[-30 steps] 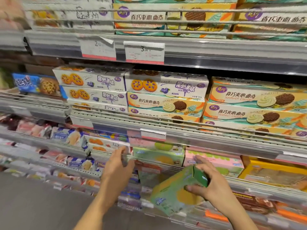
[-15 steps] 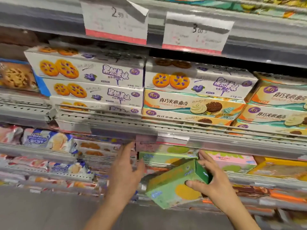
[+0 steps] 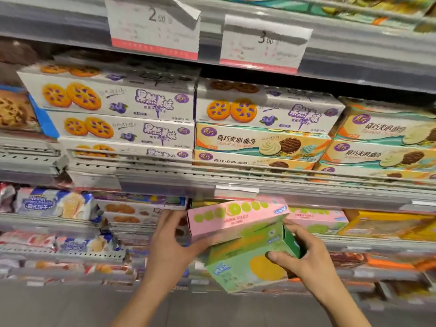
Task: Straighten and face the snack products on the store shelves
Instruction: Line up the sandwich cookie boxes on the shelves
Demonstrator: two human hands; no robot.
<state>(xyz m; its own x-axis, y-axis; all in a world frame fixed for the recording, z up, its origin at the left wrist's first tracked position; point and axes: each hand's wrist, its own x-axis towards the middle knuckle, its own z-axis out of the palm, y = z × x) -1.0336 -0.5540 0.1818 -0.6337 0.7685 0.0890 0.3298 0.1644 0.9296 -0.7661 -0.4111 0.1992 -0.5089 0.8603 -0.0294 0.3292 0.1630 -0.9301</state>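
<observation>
While the white cookie boxes (image 3: 118, 102) above are lined up neatly, a pink box (image 3: 233, 218) is gripped by the left hand (image 3: 169, 244) and a green box (image 3: 250, 258) by the right hand (image 3: 304, 263), both off the shelf and not yet put back.

Price tags (image 3: 153, 27) (2.50, 3.00) overhead

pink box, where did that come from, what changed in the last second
The left hand, empty and reaching toward the shelf a second ago, now holds a pink box pulled out over the green box. The right hand has kept its grip on the green box's end throughout.
</observation>
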